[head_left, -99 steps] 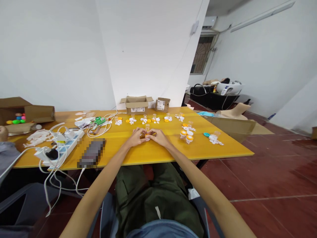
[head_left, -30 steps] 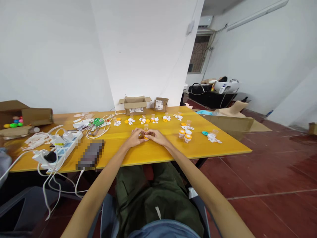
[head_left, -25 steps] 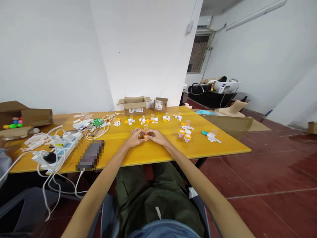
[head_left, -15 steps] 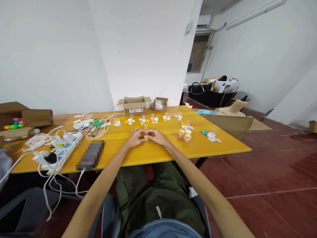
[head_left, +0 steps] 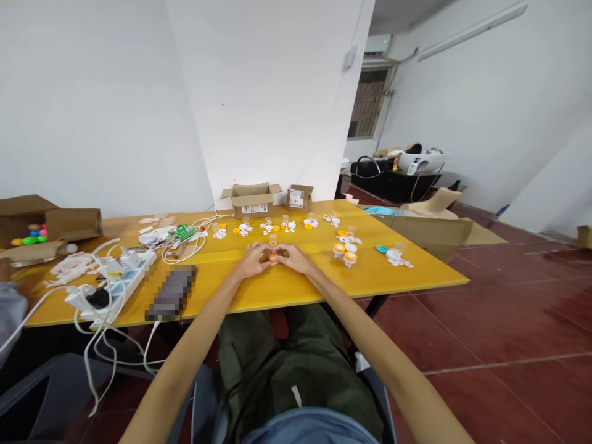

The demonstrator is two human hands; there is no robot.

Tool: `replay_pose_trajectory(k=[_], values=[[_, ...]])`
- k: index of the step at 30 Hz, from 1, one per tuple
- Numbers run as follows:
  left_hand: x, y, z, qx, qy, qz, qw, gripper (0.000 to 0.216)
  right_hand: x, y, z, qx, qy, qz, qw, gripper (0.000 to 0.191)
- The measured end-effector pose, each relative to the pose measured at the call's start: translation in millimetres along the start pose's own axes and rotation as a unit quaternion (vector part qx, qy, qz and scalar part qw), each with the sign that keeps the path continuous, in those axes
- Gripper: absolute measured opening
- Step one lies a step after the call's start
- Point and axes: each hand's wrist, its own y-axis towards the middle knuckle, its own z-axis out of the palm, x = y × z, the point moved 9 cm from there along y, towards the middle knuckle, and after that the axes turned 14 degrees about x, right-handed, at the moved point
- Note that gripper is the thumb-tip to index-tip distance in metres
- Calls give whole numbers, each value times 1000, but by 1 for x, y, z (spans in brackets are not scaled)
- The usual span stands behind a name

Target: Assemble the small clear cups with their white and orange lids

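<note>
Orange bit (head_left: 274, 258) sits btwn L hand (head_left: 251, 261) & R hand (head_left: 296, 260), both abt as near; fingers bent nearly closed, pinching it; long side can't tell.

Desk (head_left: 319, 287) looks like smooth wood with a bit of gloss. Frontmost lidded jar (head_left: 349, 259) toward its right edge is clear, shiny plastic. Open box (head_left: 252, 201) at the back edge: plain matt cardboard. Power strip (head_left: 131, 280) by the front edge, smooth plastic.

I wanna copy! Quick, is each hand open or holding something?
Left hand: curled, holding a small orange piece.
Right hand: curled, holding the same piece.
</note>
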Motion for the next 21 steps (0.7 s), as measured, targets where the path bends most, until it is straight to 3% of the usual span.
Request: replay_pose_trajectory(k=[21], values=[[-17,-3,-4,-5,55,25,998,27,9,0,-1,-16,-52,19,998,12]])
